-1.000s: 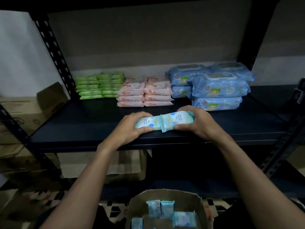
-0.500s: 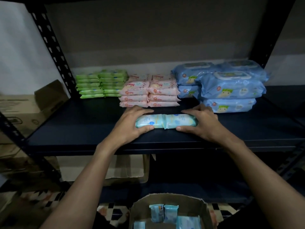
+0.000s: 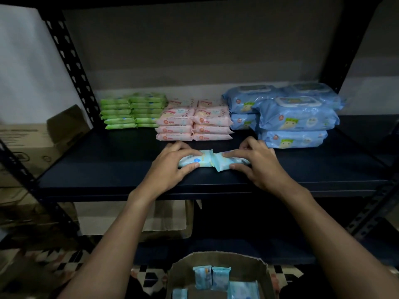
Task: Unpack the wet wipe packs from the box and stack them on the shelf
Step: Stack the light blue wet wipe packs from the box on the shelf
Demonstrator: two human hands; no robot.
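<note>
Packs (image 3: pixel 203 161) lie end to end on the shelf (image 3: pixel 103 169), just before the pink stack (image 3: pixel 194 124), the left hand (image 3: pixel 168 169) curled round one and the right hand (image 3: pixel 259 167) round the other, fingers on top, thumbs on the near side. To set them well, I would slide both back squarely, keep them flat, and ease the inward squeeze. Against half a second ago, the packs are deeper on the shelf and their meeting ends now buckle upward; more wait in the box (image 3: pixel 216 258).
</note>
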